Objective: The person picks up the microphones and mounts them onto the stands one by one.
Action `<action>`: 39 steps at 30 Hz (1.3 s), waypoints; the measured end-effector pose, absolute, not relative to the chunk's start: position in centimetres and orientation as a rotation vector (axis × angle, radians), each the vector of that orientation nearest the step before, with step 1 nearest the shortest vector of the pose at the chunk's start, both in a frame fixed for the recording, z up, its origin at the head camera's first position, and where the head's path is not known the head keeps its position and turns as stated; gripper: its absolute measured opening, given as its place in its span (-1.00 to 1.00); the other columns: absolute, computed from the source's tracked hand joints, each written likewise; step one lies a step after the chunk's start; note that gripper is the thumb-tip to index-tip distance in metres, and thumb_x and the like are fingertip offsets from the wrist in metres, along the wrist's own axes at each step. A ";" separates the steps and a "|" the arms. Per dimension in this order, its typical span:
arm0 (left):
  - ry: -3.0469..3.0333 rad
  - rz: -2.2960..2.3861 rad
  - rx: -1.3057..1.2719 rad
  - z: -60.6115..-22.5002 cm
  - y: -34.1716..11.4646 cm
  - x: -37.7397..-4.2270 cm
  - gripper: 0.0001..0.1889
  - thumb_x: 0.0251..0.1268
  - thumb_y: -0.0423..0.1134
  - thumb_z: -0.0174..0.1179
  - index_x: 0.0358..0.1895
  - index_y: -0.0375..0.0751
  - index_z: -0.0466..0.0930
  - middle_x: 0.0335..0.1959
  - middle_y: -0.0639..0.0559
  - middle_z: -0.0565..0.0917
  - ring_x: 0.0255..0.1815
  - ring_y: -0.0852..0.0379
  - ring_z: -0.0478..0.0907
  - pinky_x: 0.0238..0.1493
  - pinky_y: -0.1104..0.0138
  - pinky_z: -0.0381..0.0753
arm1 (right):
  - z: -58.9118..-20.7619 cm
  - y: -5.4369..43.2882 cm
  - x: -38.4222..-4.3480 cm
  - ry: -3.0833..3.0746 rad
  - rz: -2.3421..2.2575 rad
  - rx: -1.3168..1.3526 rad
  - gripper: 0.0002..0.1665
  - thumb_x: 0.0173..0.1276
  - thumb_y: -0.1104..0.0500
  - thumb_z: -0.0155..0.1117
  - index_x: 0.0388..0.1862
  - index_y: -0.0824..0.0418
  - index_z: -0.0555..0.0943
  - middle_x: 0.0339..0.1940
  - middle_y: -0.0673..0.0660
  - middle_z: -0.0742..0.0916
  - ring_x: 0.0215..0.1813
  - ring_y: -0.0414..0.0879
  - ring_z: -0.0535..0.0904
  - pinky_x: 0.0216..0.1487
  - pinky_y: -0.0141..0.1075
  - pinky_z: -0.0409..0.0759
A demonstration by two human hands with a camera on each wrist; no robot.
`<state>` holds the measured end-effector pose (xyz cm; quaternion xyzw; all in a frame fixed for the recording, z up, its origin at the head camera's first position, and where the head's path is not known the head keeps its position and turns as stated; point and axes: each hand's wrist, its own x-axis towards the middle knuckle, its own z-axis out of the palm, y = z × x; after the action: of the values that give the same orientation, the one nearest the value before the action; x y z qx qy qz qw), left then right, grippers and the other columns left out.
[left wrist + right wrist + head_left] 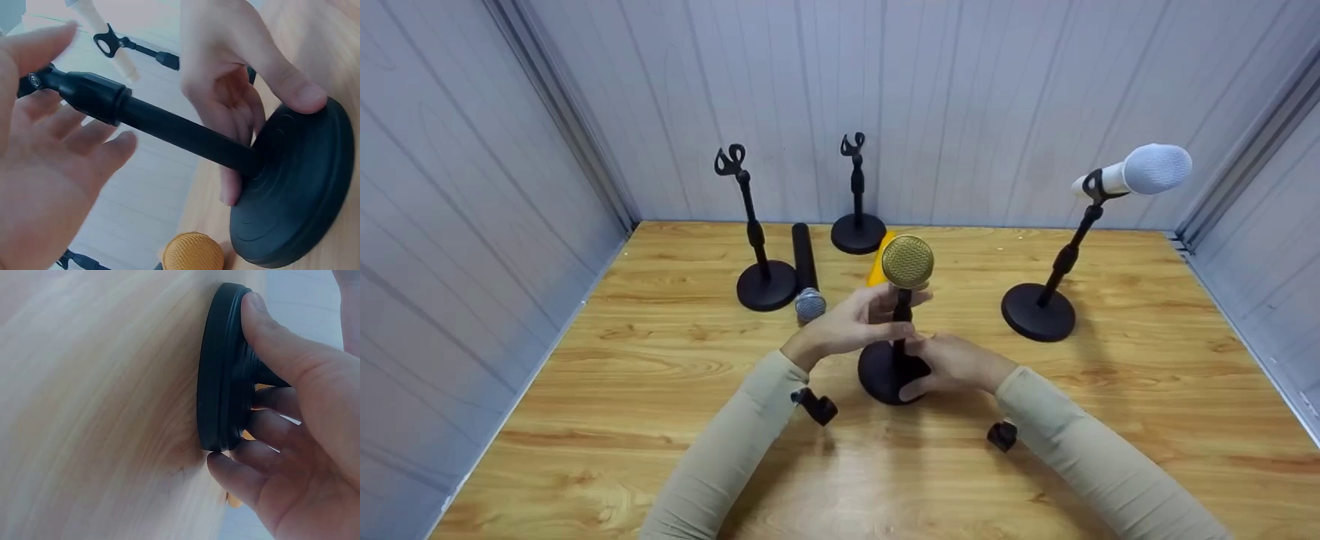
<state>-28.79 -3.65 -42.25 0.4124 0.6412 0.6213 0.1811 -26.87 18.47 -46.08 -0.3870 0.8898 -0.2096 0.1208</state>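
Observation:
A black microphone stand (901, 307) stands at the middle of the table, its round base (292, 191) low and a microphone with a gold mesh head (907, 261) at its top. My right hand (956, 361) holds the base, the thumb on its upper face and the fingers about its edge, as the right wrist view shows. My left hand (859, 319) is around the upper post, thumb and fingers apart on either side, not closed on it. Behind the left hand lies a microphone with a yellow handle (880, 262); its orange-gold head (194, 256) shows in the left wrist view.
Two black stands with bare clips, one at the left (765, 285) and one at the back (859, 232), stand near a black microphone (805, 259) lying down. At the right, a stand (1039, 311) bears a white microphone (1155, 169). Pale walls enclose the wooden table (660, 360).

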 end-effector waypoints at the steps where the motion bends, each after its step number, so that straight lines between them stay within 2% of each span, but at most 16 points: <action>1: 1.800 1.736 1.183 -42.2 -3.7 -28.9 -0.38 0.46 -0.45 0.17 0.53 -0.35 0.21 0.44 -0.20 0.44 0.42 -0.09 0.41 0.32 0.05 0.47 | -46.0 18.4 -26.9 2.595 -0.615 -1.126 -0.42 0.21 -0.22 0.52 -0.02 0.18 0.64 -0.07 0.11 0.75 -0.01 0.04 0.69 0.06 -0.02 0.62; 5: 1.836 1.717 1.222 -42.2 -3.5 -29.0 -0.45 0.44 -0.52 0.16 0.45 -0.45 0.29 0.31 -0.30 0.55 0.38 -0.17 0.45 0.29 0.11 0.51 | -46.0 18.4 -26.9 2.587 -0.612 -1.117 -0.38 0.22 -0.23 0.51 0.02 0.20 0.65 -0.02 0.15 0.75 0.02 0.06 0.69 0.09 0.00 0.61; 9: 1.882 1.755 1.212 -42.4 -3.2 -29.2 -0.48 0.35 -0.57 0.24 0.36 -0.50 0.39 0.16 -0.33 0.64 0.26 -0.22 0.55 0.27 0.13 0.52 | -46.1 18.4 -26.9 2.599 -0.607 -1.127 -0.41 0.20 -0.22 0.52 -0.03 0.19 0.65 -0.09 0.11 0.74 -0.03 0.01 0.67 0.06 -0.01 0.61; 14: 1.946 1.841 1.177 -42.6 -3.0 -29.2 -0.53 0.21 -0.56 0.37 0.21 -0.50 0.55 -0.07 -0.25 0.73 0.02 -0.22 0.67 0.08 0.14 0.65 | -46.1 18.4 -26.9 2.610 -0.618 -1.152 -0.46 0.19 -0.21 0.54 -0.12 0.17 0.62 -0.19 0.04 0.71 -0.11 -0.05 0.64 0.00 -0.04 0.61; 19: 2.158 1.875 1.108 -42.6 -2.5 -28.5 -0.62 0.14 -0.42 0.50 0.05 -0.39 0.70 -0.20 -0.10 0.78 -0.12 -0.07 0.74 -0.05 0.24 0.70 | -46.0 18.4 -26.8 2.608 -0.628 -1.136 -0.43 0.19 -0.19 0.55 -0.07 0.18 0.62 -0.08 0.11 0.73 0.00 0.00 0.65 0.09 -0.02 0.60; 22: 2.287 1.809 1.067 -42.2 -2.5 -27.7 -0.61 0.20 -0.29 0.49 0.07 -0.34 0.68 -0.16 -0.06 0.78 -0.12 0.05 0.74 -0.04 0.27 0.69 | -45.8 18.4 -26.7 2.606 -0.630 -1.110 -0.41 0.19 -0.20 0.55 -0.04 0.18 0.62 -0.01 0.13 0.72 0.06 0.02 0.64 0.13 -0.02 0.58; 24: 2.287 1.765 1.057 -41.8 -2.6 -27.3 -0.55 0.27 -0.26 0.44 0.17 -0.34 0.61 -0.04 -0.08 0.75 -0.01 0.10 0.71 0.05 0.26 0.65 | -45.7 18.4 -26.7 2.600 -0.632 -1.096 -0.42 0.18 -0.20 0.55 -0.06 0.18 0.61 -0.06 0.11 0.72 0.01 0.00 0.64 0.10 -0.02 0.59; 27: 2.169 1.732 1.084 -41.2 -2.9 -27.1 -0.47 0.38 -0.32 0.32 0.36 -0.37 0.43 0.24 -0.16 0.62 0.25 0.07 0.57 0.25 0.22 0.53 | -45.6 18.5 -26.8 2.598 -0.628 -1.097 -0.43 0.18 -0.20 0.55 -0.09 0.18 0.61 -0.15 0.08 0.72 -0.05 -0.02 0.63 0.05 -0.03 0.59; 30: 1.996 1.740 1.119 -41.1 -3.1 -27.5 -0.38 0.46 -0.44 0.17 0.52 -0.38 0.21 0.42 -0.22 0.46 0.45 0.02 0.37 0.38 0.19 0.40 | -45.6 18.5 -26.9 2.602 -0.619 -1.110 -0.41 0.19 -0.20 0.54 -0.04 0.19 0.64 -0.09 0.10 0.73 -0.04 0.00 0.66 0.05 -0.03 0.60; 34: 1.878 1.755 1.115 -41.2 -3.3 -28.1 -0.43 0.47 -0.52 0.10 0.50 -0.45 0.22 0.37 -0.30 0.49 0.44 -0.07 0.38 0.34 0.16 0.45 | -45.6 18.5 -27.0 2.604 -0.607 -1.107 -0.38 0.19 -0.21 0.54 0.02 0.21 0.66 0.00 0.14 0.74 -0.03 0.03 0.68 0.08 -0.02 0.61; 39: 1.906 1.786 1.083 -41.5 -3.5 -28.5 -0.57 0.38 -0.53 0.23 0.28 -0.51 0.46 0.11 -0.28 0.67 0.13 -0.17 0.63 0.14 0.13 0.62 | -45.6 18.2 -26.9 2.607 -0.595 -1.096 -0.36 0.17 -0.22 0.55 0.03 0.21 0.67 -0.05 0.14 0.75 -0.05 0.04 0.69 0.06 -0.02 0.61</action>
<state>-28.51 -3.49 -41.54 0.3783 0.6657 0.6239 0.1566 -26.85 18.24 -45.62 -0.3762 0.8951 -0.2041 0.1254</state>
